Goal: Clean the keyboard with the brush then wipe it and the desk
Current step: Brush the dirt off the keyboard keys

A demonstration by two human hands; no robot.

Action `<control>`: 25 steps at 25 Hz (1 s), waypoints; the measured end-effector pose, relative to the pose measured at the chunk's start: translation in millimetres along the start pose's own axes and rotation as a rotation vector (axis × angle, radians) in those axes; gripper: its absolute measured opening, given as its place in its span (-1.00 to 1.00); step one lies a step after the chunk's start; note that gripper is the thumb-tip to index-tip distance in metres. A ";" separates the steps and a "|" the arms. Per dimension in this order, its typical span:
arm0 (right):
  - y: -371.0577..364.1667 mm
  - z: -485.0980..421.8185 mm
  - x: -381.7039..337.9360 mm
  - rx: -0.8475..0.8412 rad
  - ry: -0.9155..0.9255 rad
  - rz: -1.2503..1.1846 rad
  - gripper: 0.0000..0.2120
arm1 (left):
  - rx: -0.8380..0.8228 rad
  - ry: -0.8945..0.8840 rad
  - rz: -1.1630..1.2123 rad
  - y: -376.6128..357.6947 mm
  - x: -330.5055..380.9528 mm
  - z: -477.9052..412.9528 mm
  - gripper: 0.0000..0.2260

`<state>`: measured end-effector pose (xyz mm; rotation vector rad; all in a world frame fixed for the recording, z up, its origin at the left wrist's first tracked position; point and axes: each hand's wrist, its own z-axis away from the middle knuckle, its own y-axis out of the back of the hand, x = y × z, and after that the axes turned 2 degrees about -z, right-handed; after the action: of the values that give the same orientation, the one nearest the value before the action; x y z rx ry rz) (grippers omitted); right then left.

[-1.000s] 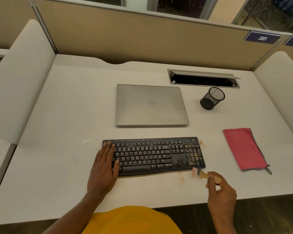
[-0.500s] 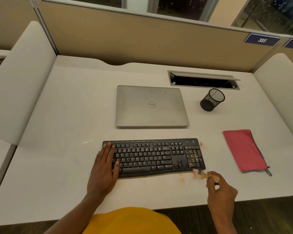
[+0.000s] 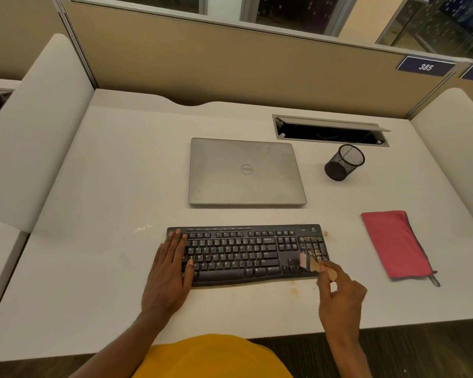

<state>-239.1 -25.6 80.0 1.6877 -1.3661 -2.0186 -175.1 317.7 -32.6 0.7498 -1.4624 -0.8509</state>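
A black keyboard [image 3: 243, 252] lies on the white desk [image 3: 107, 186] in front of me, with brown crumbs across its number pad at the right end. My left hand [image 3: 170, 271] rests flat on the keyboard's left end, fingers straight. My right hand [image 3: 339, 296] pinches the wooden handle of a small brush [image 3: 310, 263], whose pale bristles sit on the lower keys of the number pad. A folded red cloth [image 3: 393, 241] lies on the desk to the right of the keyboard.
A shut grey laptop [image 3: 245, 171] lies behind the keyboard. A black mesh pen cup [image 3: 344, 162] stands at its right, before an open cable slot [image 3: 329, 130]. Crumb smears mark the desk near the keyboard's corners. White side panels and a tan partition enclose the desk.
My right hand has carried the brush up from the desk in front of the keyboard onto the number pad. The left hand has stayed in place.
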 end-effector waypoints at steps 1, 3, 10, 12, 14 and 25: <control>-4.2 0.8 -3.0 -0.008 -0.008 -0.015 -0.72 | -0.002 0.001 0.000 -0.6 -0.3 0.0 -0.41; -10.9 3.2 -4.4 -0.049 -0.030 -0.032 -0.73 | -0.006 0.003 -0.001 -1.0 -0.8 0.0 -0.41; -5.1 -5.6 3.3 -0.085 0.021 0.048 -0.83 | -0.002 -0.001 -0.004 -0.7 -1.1 -0.5 -0.40; -10.1 -9.4 4.7 -0.064 0.036 0.036 -0.76 | -0.001 -0.001 -0.006 -1.2 -1.5 -0.3 -0.40; -12.2 -7.7 3.4 -0.078 0.025 0.027 -0.77 | -0.002 -0.003 -0.011 -1.1 -1.8 -0.6 -0.40; -24.5 -3.9 -7.7 -0.127 0.101 -0.005 -0.74 | 0.002 0.004 0.010 0.4 0.1 -0.6 -0.41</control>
<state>-223.4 -8.9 67.9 1.7136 -1.1772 -1.9490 -174.5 317.8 -32.2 0.7453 -1.4622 -0.8398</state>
